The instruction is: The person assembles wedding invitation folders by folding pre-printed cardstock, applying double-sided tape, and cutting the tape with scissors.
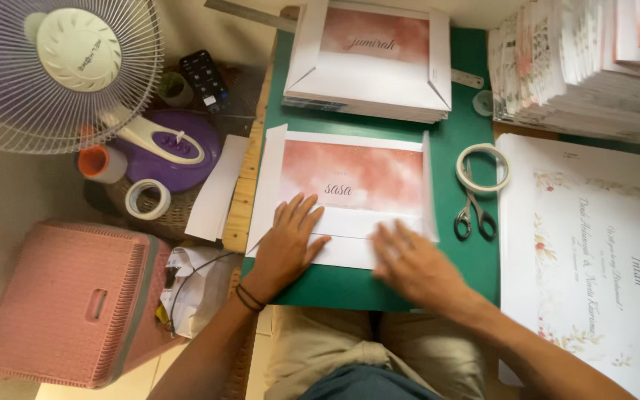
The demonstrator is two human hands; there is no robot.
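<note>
Two hands press flat on one pink and white card cover [353, 196] lying in the middle of the green mat [475, 263]: the left hand [287, 241] and right hand [412, 263] are spread open, holding nothing, pushing its bottom flap up, while the side flaps look unfolded. Behind it sits a pile of finished covers [368, 63], so many are done. At the right lie scissors [474, 215], a tape roll [481, 167] and big flowered white sheets [594, 252].

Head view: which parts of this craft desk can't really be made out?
- Right hand: motion-blurred, so its fingers' grip on the pink card cannot be told.
- The card's lower flap: partly covered by both hands; left hand lies flat on it.
- Stack of printed cards: cut off by the top-right edge.
- Ruler: mostly hidden under the folded card stack.
</note>
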